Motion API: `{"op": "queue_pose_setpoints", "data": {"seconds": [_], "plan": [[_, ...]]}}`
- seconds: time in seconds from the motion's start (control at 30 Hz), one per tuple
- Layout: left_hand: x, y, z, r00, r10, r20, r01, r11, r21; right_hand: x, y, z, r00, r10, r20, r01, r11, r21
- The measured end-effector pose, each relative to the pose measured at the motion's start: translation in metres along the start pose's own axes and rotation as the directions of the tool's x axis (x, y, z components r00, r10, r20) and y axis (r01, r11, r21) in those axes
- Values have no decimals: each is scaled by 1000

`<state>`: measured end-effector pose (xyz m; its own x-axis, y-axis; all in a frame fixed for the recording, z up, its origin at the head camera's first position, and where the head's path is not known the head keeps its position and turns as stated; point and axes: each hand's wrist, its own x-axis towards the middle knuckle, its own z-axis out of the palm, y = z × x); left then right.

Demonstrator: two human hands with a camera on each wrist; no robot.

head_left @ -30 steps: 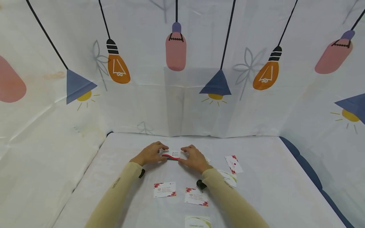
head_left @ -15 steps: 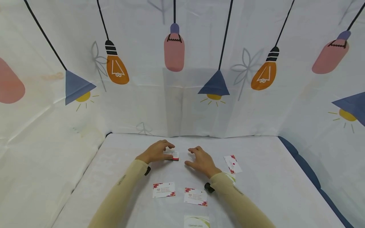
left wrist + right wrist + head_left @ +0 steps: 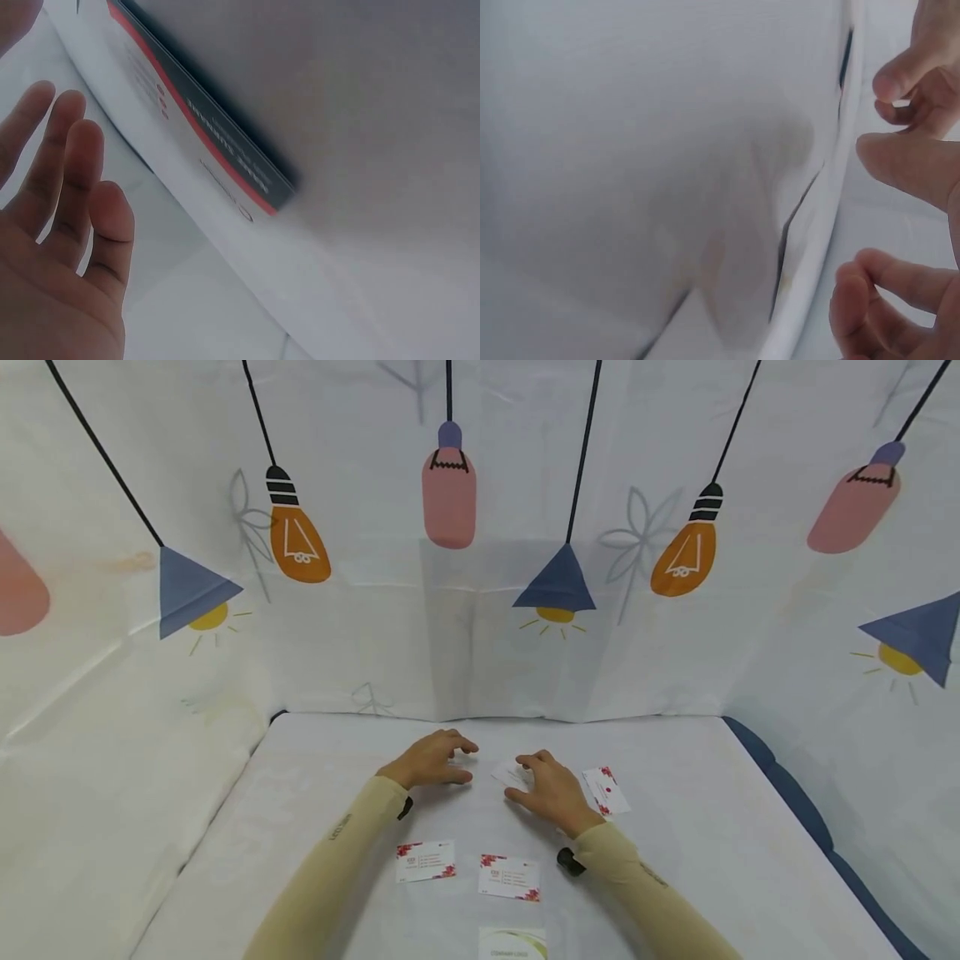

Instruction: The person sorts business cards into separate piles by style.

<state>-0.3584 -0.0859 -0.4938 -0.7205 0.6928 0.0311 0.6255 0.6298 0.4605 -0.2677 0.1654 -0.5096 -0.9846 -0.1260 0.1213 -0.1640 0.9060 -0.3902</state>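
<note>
My left hand (image 3: 429,762) hovers at the back of the table, thumb apart from its loosely bent fingers, with nothing between them. Beside it in the left wrist view lies a business card (image 3: 193,124) with a red stripe and dark band; in the head view the hand hides it. To the right, my right hand (image 3: 557,793) is held over a pale business card (image 3: 507,774), partly covering it. A wide gap shows between its thumb and bent fingers in the right wrist view, where the same card (image 3: 799,232) lies below them.
A card with red flowers (image 3: 606,791) lies right of the right hand. Two similar cards, a left one (image 3: 426,862) and a right one (image 3: 509,878), lie nearer, with a green-swirl card (image 3: 513,945) at the front. A printed curtain (image 3: 480,635) backs the table.
Both hands were at the striped card; they have come off it and shifted right. The right hand moved farther and now stands over the pale card.
</note>
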Motion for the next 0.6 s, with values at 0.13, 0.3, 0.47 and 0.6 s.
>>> {"op": "queue_pose_setpoints", "data": {"seconds": [0.13,0.3,0.47,0.6], "plan": [[6,4,6,1000,28,4,-28,1000,11,-4,6,-3,1000,9,-9,-9,1000,-10],[14,7,12,998,63,11,-63,997,46,-7,11,-7,999,31,-7,-32,999,-22],[21,15,12,998,56,25,-57,995,76,-10,16,-8,999,50,-1,-50,998,-24],[27,20,14,997,58,44,-62,992,114,-10,20,-8,999,43,0,-43,997,-60]]}}
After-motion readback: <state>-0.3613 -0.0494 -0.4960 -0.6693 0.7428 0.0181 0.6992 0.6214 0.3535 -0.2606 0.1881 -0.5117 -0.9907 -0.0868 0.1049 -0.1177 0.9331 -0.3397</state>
